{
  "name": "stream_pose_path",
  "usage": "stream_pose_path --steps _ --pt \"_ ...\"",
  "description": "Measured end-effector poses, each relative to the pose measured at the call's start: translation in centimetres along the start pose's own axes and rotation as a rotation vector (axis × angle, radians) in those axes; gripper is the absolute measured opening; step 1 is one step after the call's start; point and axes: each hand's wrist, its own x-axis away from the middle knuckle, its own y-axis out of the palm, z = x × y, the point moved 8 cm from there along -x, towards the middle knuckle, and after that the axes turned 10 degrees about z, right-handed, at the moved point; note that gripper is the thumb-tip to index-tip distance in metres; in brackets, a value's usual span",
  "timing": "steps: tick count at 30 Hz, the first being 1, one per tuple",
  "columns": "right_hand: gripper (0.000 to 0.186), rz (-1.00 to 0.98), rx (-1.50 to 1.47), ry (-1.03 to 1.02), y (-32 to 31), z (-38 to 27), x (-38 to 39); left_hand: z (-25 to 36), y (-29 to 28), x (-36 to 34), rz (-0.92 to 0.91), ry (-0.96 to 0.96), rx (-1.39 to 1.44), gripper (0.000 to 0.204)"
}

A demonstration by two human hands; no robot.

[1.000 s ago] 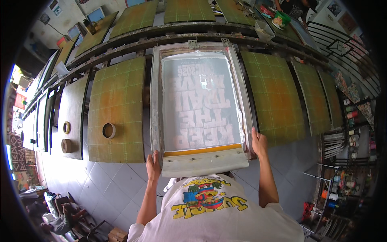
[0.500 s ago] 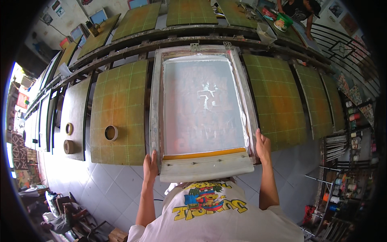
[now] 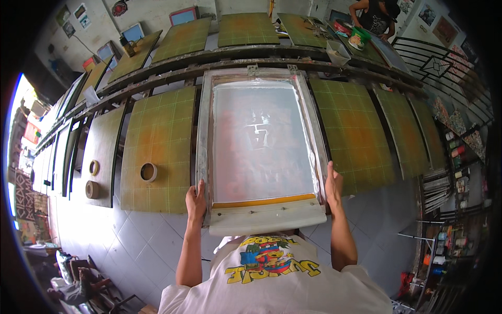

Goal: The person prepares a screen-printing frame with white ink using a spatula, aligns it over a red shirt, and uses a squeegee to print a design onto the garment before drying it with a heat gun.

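A large printing screen [image 3: 260, 141] in a pale metal frame lies over a green printing board on the long table, hinged at its far edge. My left hand [image 3: 196, 201] grips the frame's near left corner. My right hand [image 3: 332, 184] grips the near right corner. A wide squeegee with an orange edge [image 3: 266, 209] rests across the near end of the screen, between my hands. The mesh looks milky, with a faint small design at its middle.
Green gridded boards [image 3: 158, 149] line the table left and right. Tape rolls [image 3: 148, 172] sit on the left boards. Another person [image 3: 374, 15] works at the far right by a green bowl. Shelves of paint jars [image 3: 455, 152] stand on the right. The floor is white tile.
The screen has come down flatter onto the board. The large lettering seen through the mesh a second ago has faded to a faint small mark. Both hands stay on the near corners.
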Motion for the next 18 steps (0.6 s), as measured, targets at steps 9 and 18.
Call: stream_pose_path --steps 9,18 --pt "0.068 0.341 -0.075 -0.096 -10.6 4.7 3.2 7.2 0.3 7.3 -0.095 0.136 0.138 0.044" --pt "0.086 0.597 -0.128 0.143 -30.3 17.7 7.4 13.4 12.1 18.1 -0.472 0.198 0.157 0.052"
